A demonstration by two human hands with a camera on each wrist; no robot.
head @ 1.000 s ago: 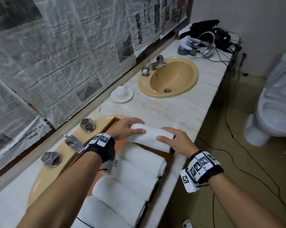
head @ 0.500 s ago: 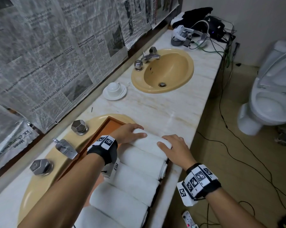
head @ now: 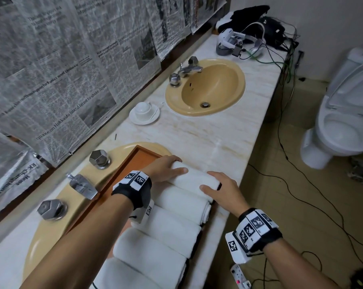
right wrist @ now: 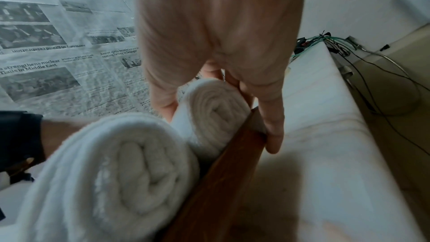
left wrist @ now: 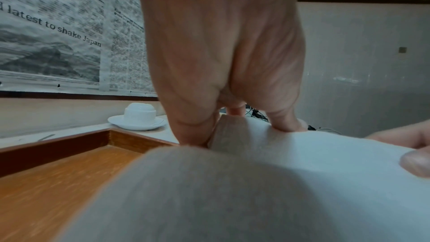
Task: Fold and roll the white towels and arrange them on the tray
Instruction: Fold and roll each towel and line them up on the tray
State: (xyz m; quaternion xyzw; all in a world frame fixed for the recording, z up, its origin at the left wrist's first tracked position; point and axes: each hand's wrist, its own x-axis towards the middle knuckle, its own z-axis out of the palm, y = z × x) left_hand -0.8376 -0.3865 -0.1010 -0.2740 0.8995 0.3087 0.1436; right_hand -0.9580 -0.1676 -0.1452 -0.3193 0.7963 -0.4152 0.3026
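I have the roll (head: 194, 178) gripped at both ends — left hand (head: 162, 167) curled over the far end, right hand (head: 222, 189) near — its axis across the tray (head: 122, 176), parallel to its neighbours.

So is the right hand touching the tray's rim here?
Touching. The right wrist view shows a finger of the right hand lying against the tray rim, beside the rolled towel.

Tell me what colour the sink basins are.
Mustard yellow, both of them; the far sink shows it best in the head view.
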